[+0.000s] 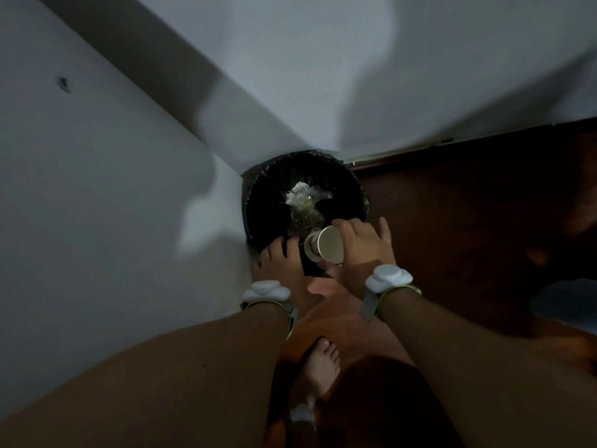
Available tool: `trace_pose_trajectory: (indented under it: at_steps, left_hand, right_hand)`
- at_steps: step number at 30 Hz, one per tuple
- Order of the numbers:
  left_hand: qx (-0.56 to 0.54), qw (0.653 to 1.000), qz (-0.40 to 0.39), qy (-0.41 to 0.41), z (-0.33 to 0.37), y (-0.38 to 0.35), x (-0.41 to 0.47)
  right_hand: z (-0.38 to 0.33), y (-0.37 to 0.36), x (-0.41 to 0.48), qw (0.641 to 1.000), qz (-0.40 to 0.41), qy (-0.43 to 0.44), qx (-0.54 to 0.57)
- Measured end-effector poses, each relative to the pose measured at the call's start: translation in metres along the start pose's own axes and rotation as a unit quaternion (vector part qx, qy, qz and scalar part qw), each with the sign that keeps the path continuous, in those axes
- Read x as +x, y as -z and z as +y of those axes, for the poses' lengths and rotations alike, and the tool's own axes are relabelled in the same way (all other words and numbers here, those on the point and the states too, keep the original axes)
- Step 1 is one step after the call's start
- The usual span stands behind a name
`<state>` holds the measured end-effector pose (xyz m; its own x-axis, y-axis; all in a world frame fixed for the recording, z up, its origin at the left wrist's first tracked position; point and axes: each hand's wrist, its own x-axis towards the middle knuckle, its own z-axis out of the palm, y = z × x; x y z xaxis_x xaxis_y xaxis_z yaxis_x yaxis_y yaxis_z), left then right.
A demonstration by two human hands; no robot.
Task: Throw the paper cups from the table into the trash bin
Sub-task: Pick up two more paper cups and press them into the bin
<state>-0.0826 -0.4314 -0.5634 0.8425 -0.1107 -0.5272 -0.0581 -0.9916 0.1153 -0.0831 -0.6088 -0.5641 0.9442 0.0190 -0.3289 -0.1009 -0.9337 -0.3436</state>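
A black trash bin (265,192) lined with a dark bag stands in the corner of two white walls, with crumpled clear waste inside. My right hand (361,250) grips a white paper cup (329,245) on its side over the bin's near rim. A second cup (310,250) shows just left of it, nested or right beside; I cannot tell which. My left hand (276,260) rests at the bin's near edge, fingers curled down over the rim; whether it holds anything is hidden. Both wrists wear white bands.
White walls (97,189) close in on the left and behind the bin. A dark reddish-brown floor (468,221) spreads to the right. My bare foot (319,367) stands just in front of the bin. A pale blurred object (565,302) sits at the right edge.
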Motion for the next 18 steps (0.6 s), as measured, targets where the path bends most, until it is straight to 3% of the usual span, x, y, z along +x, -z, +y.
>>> trace_pose_trajectory:
  at_steps: [7,18]
  left_hand:
    - [0.042,0.996,-0.075,-0.033,-0.013,0.012,0.001]
    - [0.036,0.995,-0.095,-0.024,-0.014,0.018,-0.003]
  right_hand:
    - [-0.006,-0.017,0.011,0.997,-0.063,0.006,-0.048]
    - [-0.009,-0.037,0.029,0.996,-0.056,-0.041,-0.059]
